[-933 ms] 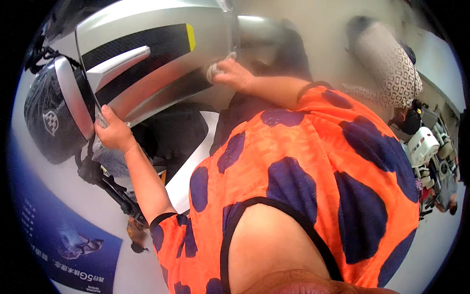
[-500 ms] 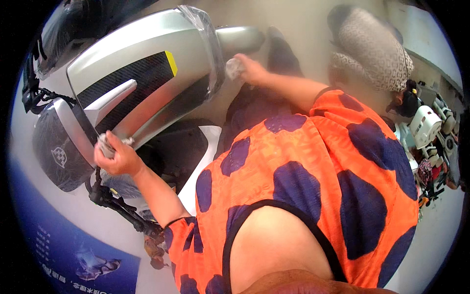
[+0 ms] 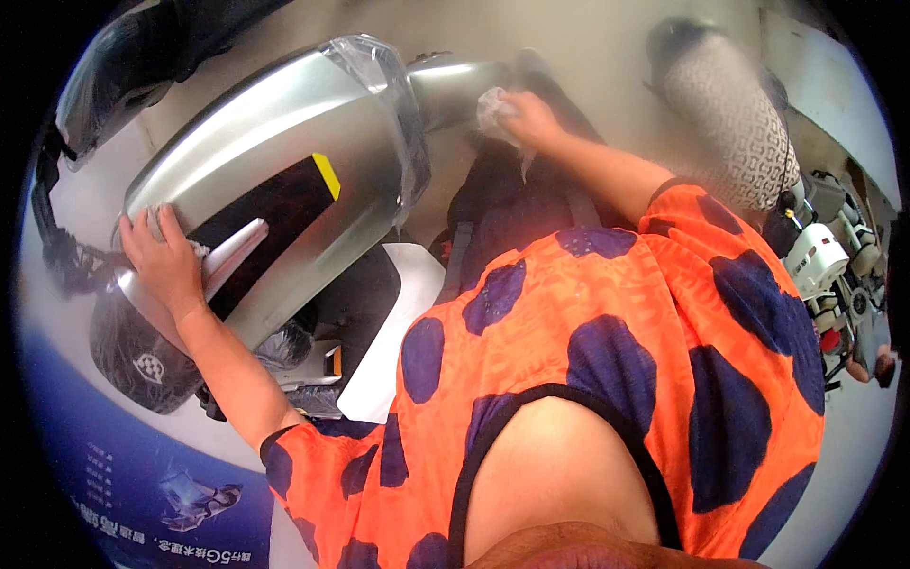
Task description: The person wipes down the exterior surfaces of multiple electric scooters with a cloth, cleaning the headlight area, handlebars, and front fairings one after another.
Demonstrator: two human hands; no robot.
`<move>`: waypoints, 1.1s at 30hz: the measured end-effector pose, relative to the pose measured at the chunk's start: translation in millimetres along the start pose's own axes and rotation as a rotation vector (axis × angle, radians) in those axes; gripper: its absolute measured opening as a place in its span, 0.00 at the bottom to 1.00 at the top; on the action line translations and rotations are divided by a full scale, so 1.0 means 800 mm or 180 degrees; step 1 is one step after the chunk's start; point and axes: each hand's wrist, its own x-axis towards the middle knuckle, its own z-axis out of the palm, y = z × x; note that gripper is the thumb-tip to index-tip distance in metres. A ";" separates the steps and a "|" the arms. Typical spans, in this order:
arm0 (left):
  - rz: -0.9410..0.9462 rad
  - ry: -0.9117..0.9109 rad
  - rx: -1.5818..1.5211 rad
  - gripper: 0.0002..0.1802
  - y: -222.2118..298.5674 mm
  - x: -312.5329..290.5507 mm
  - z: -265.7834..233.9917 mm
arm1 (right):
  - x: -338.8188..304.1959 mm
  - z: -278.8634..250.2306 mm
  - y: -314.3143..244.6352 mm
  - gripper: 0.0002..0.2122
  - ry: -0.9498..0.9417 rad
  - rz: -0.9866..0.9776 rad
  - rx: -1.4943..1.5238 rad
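A silver scooter body (image 3: pixel 270 114) with a dark side panel and a yellow stripe fills the upper left. My left hand (image 3: pixel 163 258) lies on its left end, fingers spread, pressing down a crumpled whitish cloth. Most of that cloth is hidden; a bit of it (image 3: pixel 198 248) shows beside the palm. Past the body's right end, my right hand (image 3: pixel 531 120) is closed on another white cloth (image 3: pixel 490 110), whose loose corner hangs down. This hand is close to the silver tail piece (image 3: pixel 457 87), and I cannot tell whether the cloth touches it.
Clear plastic film (image 3: pixel 403 123) wraps the body's right end. A film-covered black part (image 3: pixel 142 365) sits at the lower left. A white curved panel (image 3: pixel 389 332) stands near my left side. A blue printed poster (image 3: pixel 142 493) is at lower left. Right are a patterned seat-like shape (image 3: pixel 725 114) and scooter parts (image 3: pixel 817 261).
My left hand has moved up and left onto the silver body, its fingers opening from a bunched grip. The right hand has shifted right and slightly up with its cloth, which hangs looser.
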 end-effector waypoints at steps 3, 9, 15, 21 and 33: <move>-0.0624 -0.0259 0.0137 0.28 0.015 0.002 0.002 | 0.037 -0.012 0.008 0.19 0.0078 -0.0110 0.0175; -0.1125 -0.0271 0.0644 0.30 0.053 0.017 0.011 | 0.106 -0.020 0.029 0.19 0.0035 -0.0138 0.0115; -0.1332 -0.0246 0.1031 0.29 0.063 0.021 0.005 | 0.173 0.027 0.053 0.15 0.0203 -0.0435 0.0232; -0.1344 -0.0101 0.0737 0.27 0.056 0.024 0.017 | 0.203 0.119 0.039 0.15 -0.0231 -0.1834 0.0136; -0.0705 0.0000 0.1049 0.26 0.104 0.073 0.022 | 0.330 0.109 0.077 0.13 -0.0497 -0.0944 0.0170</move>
